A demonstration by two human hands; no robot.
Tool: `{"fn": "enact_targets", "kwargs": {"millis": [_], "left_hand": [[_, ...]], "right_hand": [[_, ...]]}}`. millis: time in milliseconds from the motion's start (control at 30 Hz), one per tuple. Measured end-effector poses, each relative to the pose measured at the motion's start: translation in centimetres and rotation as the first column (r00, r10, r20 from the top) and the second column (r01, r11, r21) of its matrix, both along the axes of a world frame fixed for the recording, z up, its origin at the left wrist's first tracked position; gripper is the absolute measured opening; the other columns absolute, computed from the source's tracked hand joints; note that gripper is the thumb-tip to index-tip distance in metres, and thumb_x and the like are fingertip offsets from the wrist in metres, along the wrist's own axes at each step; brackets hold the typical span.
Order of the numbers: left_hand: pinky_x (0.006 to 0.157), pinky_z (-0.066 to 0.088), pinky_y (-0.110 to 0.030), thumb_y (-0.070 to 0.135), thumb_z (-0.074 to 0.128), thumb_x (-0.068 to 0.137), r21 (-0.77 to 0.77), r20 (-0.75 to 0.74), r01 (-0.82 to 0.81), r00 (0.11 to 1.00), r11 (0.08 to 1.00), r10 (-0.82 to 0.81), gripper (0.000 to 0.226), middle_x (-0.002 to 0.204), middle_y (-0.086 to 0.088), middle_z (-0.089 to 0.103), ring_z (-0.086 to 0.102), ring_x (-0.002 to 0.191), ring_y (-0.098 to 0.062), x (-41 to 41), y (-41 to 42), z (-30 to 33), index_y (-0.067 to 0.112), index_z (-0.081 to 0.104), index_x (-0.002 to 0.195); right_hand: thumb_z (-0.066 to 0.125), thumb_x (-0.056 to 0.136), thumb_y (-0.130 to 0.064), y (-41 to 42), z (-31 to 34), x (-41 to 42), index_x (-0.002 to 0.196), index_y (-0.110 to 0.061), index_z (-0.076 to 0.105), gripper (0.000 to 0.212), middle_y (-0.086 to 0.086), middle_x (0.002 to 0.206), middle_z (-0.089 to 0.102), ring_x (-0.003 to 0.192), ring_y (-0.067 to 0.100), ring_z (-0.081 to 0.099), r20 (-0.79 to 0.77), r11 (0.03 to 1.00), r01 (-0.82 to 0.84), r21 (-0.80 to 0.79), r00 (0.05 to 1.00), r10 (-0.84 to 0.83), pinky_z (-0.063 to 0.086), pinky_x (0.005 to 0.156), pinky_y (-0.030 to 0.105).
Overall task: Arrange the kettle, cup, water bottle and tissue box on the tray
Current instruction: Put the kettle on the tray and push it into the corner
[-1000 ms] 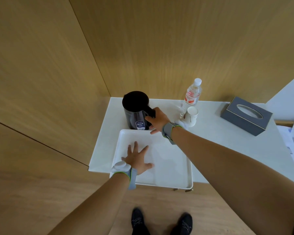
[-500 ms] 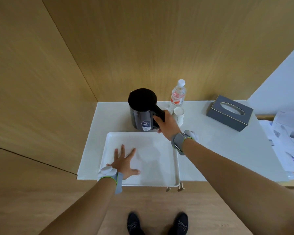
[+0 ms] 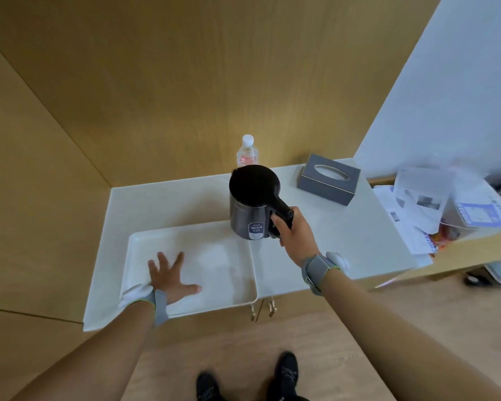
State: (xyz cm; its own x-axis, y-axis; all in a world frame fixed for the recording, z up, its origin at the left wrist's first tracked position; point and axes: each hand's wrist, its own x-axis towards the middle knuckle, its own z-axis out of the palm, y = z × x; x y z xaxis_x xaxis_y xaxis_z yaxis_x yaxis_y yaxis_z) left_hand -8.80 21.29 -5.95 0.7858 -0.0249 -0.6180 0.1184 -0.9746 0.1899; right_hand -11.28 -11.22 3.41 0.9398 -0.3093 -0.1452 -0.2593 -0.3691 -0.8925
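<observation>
Counter (image 3: 168, 198): white top in a wood corner; all the things sit here
Tray (image 3: 185, 241): white and bare, near the front edge; nothing is set on it yet
Kettle (image 3: 250, 206): dark, upright, lid shut; it looks lifted, over the tray's far right corner
Tissue box (image 3: 329, 179): grey, at the back right of the counter, well apart from the tray
Water bottle (image 3: 248, 150): clear with a white cap, behind the kettle by the wall
Cup: I cannot see it; the kettle may hide it
Right hand (image 3: 294, 235): arm reaches forward, fingers wrapped tight round the kettle handle
Left hand (image 3: 168, 277): flat, fingers spread wide, pressing on the tray's near left part
Step now: I think the kettle is going onto the tray first
Next move: bring the kettle in over the rim and set it down flat, clear of the left hand, leaving room for the rest
</observation>
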Motion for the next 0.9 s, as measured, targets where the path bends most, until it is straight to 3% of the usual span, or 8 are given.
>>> {"fn": "enact_targets", "kwargs": {"millis": [100, 233, 400, 567, 700, 800, 900], "left_hand": [[0.121, 0.011, -0.063, 0.073, 0.071, 0.072, 0.017, 0.049, -0.008, 0.999, 1.0, 0.007, 0.125, 0.165, -0.018, -0.026, -0.021, 0.153, -0.041, -0.5, -2.0, -0.3, 0.028, -0.005, 0.161], [0.115, 0.013, -0.072, 0.077, 0.065, 0.073, -0.003, 0.119, 0.092, 0.989, 0.996, -0.091, 0.114, 0.168, -0.007, -0.022, -0.015, 0.157, -0.03, -1.3, -4.0, -0.6, 0.041, 0.0, 0.16], [0.118, 0.009, -0.068, 0.08, 0.055, 0.078, 0.01, 0.153, 0.142, 0.978, 0.99, -0.142, 0.103, 0.169, -0.01, -0.015, -0.013, 0.157, -0.031, -1.5, -6.3, -0.8, 0.039, 0.008, 0.16], [0.124, 0.006, -0.056, 0.08, 0.049, 0.081, -0.121, 0.21, 0.292, 0.942, 0.949, -0.263, 0.095, 0.17, -0.006, -0.009, -0.01, 0.158, -0.027, -1.5, -8.3, -0.5, 0.038, 0.017, 0.16], [0.125, 0.007, -0.054, 0.078, 0.05, 0.082, -0.139, 0.198, 0.326, 0.934, 0.935, -0.296, 0.093, 0.171, -0.006, -0.009, -0.01, 0.158, -0.028, -1.9, -9.8, -0.4, 0.037, 0.017, 0.16], [0.125, 0.007, -0.054, 0.077, 0.05, 0.084, -0.128, 0.167, 0.343, 0.932, 0.931, -0.321, 0.093, 0.171, -0.007, -0.007, -0.008, 0.158, -0.029, -2.0, -9.8, -0.2, 0.035, 0.016, 0.16], [0.125, 0.005, -0.053, 0.075, 0.051, 0.085, -0.147, 0.158, 0.345, 0.933, 0.927, -0.322, 0.093, 0.171, -0.007, -0.007, -0.009, 0.158, -0.028, -2.2, -9.2, -0.2, 0.035, 0.016, 0.16]], "right_hand": [[0.056, 0.102, -0.036, -1.5, -1.0, -1.8, 0.106, -0.011, 0.052, 0.026, 0.01, 0.078, 0.063, 0.061, 0.023, 0.054, -0.004, 0.998, 0.053, -0.02, 0.999, -0.053, 0.047, 0.062, 0.037], [0.057, 0.102, -0.036, -2.8, -2.5, -2.9, 0.105, -0.013, 0.052, 0.023, 0.003, 0.077, 0.063, 0.061, 0.02, 0.056, -0.008, 0.993, 0.116, -0.019, 0.993, -0.116, 0.046, 0.062, 0.035], [0.057, 0.101, -0.037, -3.8, -3.6, -3.3, 0.107, -0.014, 0.052, 0.024, 0.007, 0.086, 0.066, 0.071, 0.027, 0.06, -0.042, 0.984, 0.179, -0.022, 0.983, -0.18, 0.052, 0.07, 0.044], [0.057, 0.101, -0.035, -3.7, -4.1, -3.1, 0.104, -0.019, 0.05, 0.018, -0.001, 0.08, 0.062, 0.073, 0.025, 0.06, -0.042, 0.976, 0.215, -0.02, 0.976, -0.215, 0.047, 0.065, 0.036], [0.057, 0.102, -0.033, -3.4, -3.9, -2.8, 0.107, -0.015, 0.05, 0.02, 0.003, 0.084, 0.062, 0.074, 0.028, 0.059, -0.063, 0.974, 0.227, 0.012, 0.972, -0.225, 0.053, 0.067, 0.04], [0.056, 0.103, -0.032, -3.0, -3.9, -3.0, 0.111, -0.013, 0.049, 0.021, 0.009, 0.094, 0.064, 0.072, 0.028, 0.06, -0.082, 0.975, 0.218, 0.046, 0.973, -0.214, 0.048, 0.051, 0.017], [0.059, 0.102, -0.027, -2.7, -3.4, -3.3, 0.114, -0.012, 0.049, 0.021, 0.017, 0.109, 0.063, 0.079, 0.03, 0.066, -0.063, 0.966, 0.242, 0.093, 0.97, -0.237, 0.052, 0.049, 0.015]]}}
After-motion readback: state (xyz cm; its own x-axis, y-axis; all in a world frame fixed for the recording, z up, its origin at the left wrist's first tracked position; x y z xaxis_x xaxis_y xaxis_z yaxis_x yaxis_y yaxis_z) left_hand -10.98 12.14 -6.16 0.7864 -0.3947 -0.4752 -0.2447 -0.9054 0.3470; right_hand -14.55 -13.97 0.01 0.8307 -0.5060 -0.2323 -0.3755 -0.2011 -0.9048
